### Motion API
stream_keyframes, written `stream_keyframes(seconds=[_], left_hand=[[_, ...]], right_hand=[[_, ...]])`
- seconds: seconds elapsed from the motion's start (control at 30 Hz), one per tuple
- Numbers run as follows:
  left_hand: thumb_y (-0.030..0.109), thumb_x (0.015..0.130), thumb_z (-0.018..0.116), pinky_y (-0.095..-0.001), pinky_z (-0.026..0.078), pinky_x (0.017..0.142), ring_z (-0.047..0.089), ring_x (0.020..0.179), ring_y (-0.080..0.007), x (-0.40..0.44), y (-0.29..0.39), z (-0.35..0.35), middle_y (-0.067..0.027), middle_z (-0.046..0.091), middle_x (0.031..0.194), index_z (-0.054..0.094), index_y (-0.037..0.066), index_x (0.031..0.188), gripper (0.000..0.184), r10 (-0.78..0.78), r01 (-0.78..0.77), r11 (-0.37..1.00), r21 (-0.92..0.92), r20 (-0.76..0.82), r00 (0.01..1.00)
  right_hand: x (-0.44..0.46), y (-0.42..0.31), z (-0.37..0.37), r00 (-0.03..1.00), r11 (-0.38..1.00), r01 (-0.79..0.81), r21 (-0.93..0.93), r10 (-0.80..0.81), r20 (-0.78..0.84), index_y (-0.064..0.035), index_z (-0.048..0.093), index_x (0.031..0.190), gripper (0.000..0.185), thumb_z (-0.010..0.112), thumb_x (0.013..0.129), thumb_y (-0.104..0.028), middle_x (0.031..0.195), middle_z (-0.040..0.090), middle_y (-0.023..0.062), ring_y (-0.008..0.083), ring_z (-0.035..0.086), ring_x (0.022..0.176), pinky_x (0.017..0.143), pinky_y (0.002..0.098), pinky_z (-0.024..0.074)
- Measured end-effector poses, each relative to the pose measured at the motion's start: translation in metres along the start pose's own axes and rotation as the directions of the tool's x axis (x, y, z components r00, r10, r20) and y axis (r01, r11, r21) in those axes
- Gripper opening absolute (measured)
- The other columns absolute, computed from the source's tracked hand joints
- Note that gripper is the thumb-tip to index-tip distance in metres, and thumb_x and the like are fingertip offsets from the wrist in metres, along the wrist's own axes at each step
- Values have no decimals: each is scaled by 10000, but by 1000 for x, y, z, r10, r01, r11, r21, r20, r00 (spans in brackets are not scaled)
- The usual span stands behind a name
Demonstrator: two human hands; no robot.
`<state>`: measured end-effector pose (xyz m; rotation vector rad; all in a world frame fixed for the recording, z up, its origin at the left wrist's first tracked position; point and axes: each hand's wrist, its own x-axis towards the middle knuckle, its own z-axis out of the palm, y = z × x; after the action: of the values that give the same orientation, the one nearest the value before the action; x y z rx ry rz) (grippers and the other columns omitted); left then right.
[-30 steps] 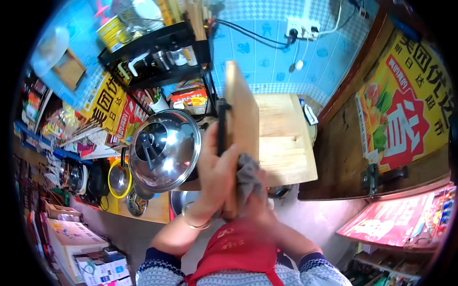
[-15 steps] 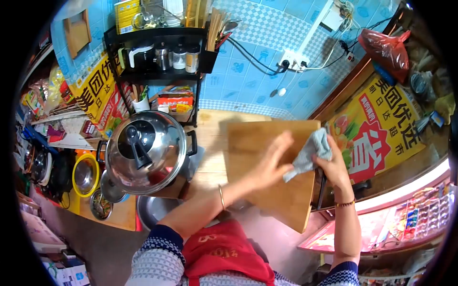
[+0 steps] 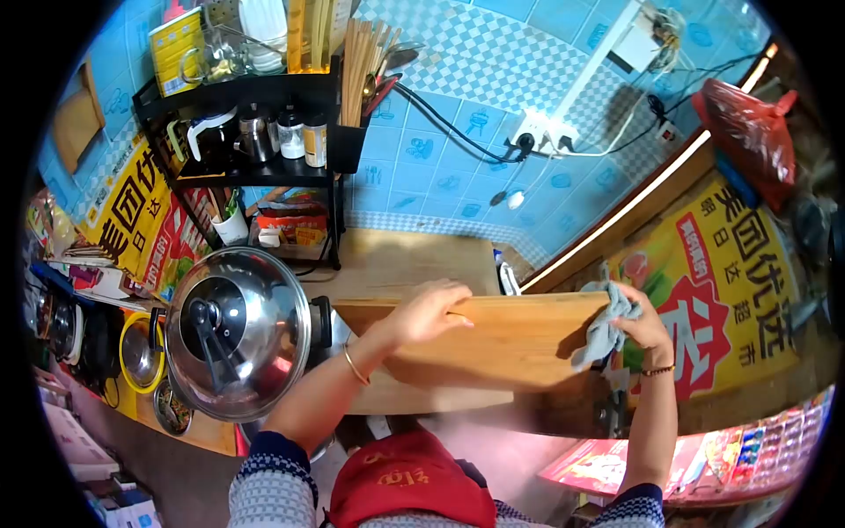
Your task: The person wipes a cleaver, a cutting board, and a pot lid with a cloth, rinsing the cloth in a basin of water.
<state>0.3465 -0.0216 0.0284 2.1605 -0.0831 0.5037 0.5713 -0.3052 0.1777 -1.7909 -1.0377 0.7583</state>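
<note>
A wooden board (image 3: pixel 502 339) is tilted up on its edge over the wooden counter (image 3: pixel 414 260). My left hand (image 3: pixel 431 312) rests at the board's top edge, its fingers bent over and pressed together on it. At the board's right end, my right hand (image 3: pixel 641 321) grips a grey-blue cloth (image 3: pixel 606 330), which hangs against the board's face. A large steel pot with a domed glass-and-metal lid (image 3: pixel 238 330) stands to the left of the board.
Behind the pot stands a black rack (image 3: pixel 246 176) with jars and chopsticks. Yellow-rimmed bowl (image 3: pixel 141 352) and a bowl of food (image 3: pixel 172 407) sit at left. Sockets (image 3: pixel 541 132) and cables are on the tiled wall; a red bag (image 3: pixel 748 136) hangs right.
The board has gone from lying flatter to standing tilted on edge. My left hand has moved from over its face to its top edge. The cloth remains in my right hand.
</note>
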Motion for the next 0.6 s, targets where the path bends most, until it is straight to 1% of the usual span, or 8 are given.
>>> stream_keyframes(seconds=[0.03, 0.1, 0.13, 0.27, 0.33, 0.43, 0.47, 0.6], left_hand=[[236, 763, 731, -426, 462, 741, 573, 850, -344, 7, 4, -3, -139, 597, 915, 575, 32, 948, 316, 80, -74, 994, 78, -80, 994], [234, 775, 700, -431, 476, 716, 588, 861, -323, 19, 9, -3, -111, 601, 914, 564, 50, 898, 260, 34, -16, 984, 176, -98, 995], [229, 779, 690, -420, 485, 693, 593, 859, -308, 25, 9, -2, -95, 600, 902, 562, 54, 875, 237, 18, 6, 963, 270, -85, 996], [219, 779, 646, -365, 505, 621, 595, 843, -260, 47, -17, 22, -55, 584, 849, 567, 83, 823, 164, 18, 16, 882, 472, -66, 998], [219, 783, 627, -342, 507, 567, 578, 819, -235, 57, -30, 28, -40, 560, 813, 562, 99, 805, 138, 33, -14, 831, 557, -24, 999], [194, 783, 606, -345, 503, 547, 568, 793, -234, 60, -46, 28, -39, 552, 804, 559, 108, 799, 100, 19, 3, 824, 566, -33, 999], [170, 779, 581, -335, 500, 530, 565, 784, -222, 59, -49, 27, -31, 545, 794, 555, 107, 803, 73, 80, -16, 850, 527, -99, 992], [176, 771, 555, -307, 497, 535, 556, 775, -186, 49, -51, 44, -11, 528, 792, 562, 127, 857, 100, -47, 73, 814, 577, -60, 997]], right_hand=[[14, 5, -7, 1000, 1000, -10, 4, 10, 8, -7, 577, 1208, 532, 696, 693, 58, 1128, 629, 75, 130, 580, 1019, 922, 306, 457], [32, 18, -21, 967, 972, -229, -51, 234, 97, -32, 591, 1203, 545, 701, 677, 56, 1135, 637, 67, 134, 588, 1022, 922, 301, 460], [45, 30, -27, 967, 971, -154, -182, 186, 172, -59, 603, 1198, 548, 707, 671, 50, 1136, 645, 46, 135, 584, 1044, 933, 290, 449], [96, 75, -37, 900, 945, -178, -273, 269, 344, -65, 604, 1195, 551, 665, 661, 58, 1180, 624, 32, 148, 552, 1107, 957, 276, 417], [123, 89, -36, 981, 913, -113, -392, 166, 105, -56, 592, 1193, 519, 605, 687, 63, 1184, 606, 51, 154, 528, 1127, 966, 284, 407], [188, 97, -11, 989, 941, -97, -325, 128, 76, -63, 497, 1228, 525, 595, 719, 20, 1141, 569, 80, 194, 530, 1073, 955, 315, 407], [212, 106, 5, 987, 945, -40, -326, 88, 135, -67, 484, 1224, 518, 601, 725, 6, 1139, 563, 87, 209, 534, 1063, 945, 320, 414], [315, 144, 111, 922, 903, 177, -393, -12, 388, -68, 495, 1206, 475, 625, 749, -73, 1158, 558, 167, 316, 547, 1071, 935, 370, 433]])
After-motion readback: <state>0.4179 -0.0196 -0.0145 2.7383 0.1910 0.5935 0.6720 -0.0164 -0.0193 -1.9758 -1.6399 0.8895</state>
